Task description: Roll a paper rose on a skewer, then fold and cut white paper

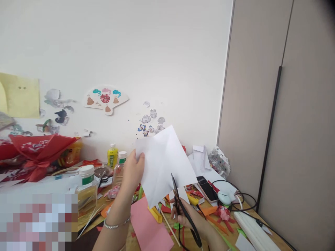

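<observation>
My left hand [136,163] pinches the left edge of a creased sheet of white paper [164,160], held up above the table. Below the paper, my right hand [184,212] is closed around a pair of black scissors [183,205], whose tips point up at the lower part of the sheet. One blade shows in front of the paper; whether the other lies behind it I cannot tell. Under my hands lies a sheet of pink paper [150,226] among coloured scraps and a thin wooden stick [170,228].
A phone [207,188], a white mouse [224,197] with a black cable and a white power strip [255,230] lie on the right. Clear bottles [87,190], a yellow bottle [112,156] and a red-wrapped bouquet [39,153] stand on the left. Behind is a wall.
</observation>
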Available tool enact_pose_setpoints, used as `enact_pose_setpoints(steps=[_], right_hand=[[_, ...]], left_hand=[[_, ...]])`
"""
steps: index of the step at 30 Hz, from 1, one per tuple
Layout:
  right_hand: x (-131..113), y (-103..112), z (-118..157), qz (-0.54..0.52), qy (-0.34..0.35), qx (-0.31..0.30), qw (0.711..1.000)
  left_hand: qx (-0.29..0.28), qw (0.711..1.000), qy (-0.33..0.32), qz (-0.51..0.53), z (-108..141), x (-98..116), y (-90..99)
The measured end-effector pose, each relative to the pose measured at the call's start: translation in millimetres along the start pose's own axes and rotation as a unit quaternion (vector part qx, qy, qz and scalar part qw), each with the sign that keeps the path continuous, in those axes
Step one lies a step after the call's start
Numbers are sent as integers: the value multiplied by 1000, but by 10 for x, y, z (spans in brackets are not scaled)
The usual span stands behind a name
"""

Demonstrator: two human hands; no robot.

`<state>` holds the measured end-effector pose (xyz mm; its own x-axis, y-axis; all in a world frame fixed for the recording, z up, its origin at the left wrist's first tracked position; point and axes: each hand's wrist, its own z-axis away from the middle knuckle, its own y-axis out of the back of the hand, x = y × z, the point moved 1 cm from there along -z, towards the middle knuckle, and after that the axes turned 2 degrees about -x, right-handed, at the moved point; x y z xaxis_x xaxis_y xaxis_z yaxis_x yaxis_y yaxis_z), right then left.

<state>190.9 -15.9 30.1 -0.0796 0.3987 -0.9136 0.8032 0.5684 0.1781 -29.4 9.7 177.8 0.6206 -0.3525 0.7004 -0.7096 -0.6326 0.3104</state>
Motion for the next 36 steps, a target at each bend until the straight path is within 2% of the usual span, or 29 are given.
enact_pose_setpoints(steps=[5,19,25,31,36], right_hand=[[0,4,29,-24,9,2,1000],[-73,-33,20,-40,16,-18,999],[-136,-57,40,-48,13,-13,999],[-157,-70,28,-38,-2,20,999],[-145,-64,3,-24,-3,21,999]], left_hand=[[-15,999,-4,36,31,52,-2],[-49,998,-39,13,13,46,56],[-39,997,-59,12,25,64,71],[-32,998,-55,5,35,84,83],[-33,998,-53,-3,34,91,90]])
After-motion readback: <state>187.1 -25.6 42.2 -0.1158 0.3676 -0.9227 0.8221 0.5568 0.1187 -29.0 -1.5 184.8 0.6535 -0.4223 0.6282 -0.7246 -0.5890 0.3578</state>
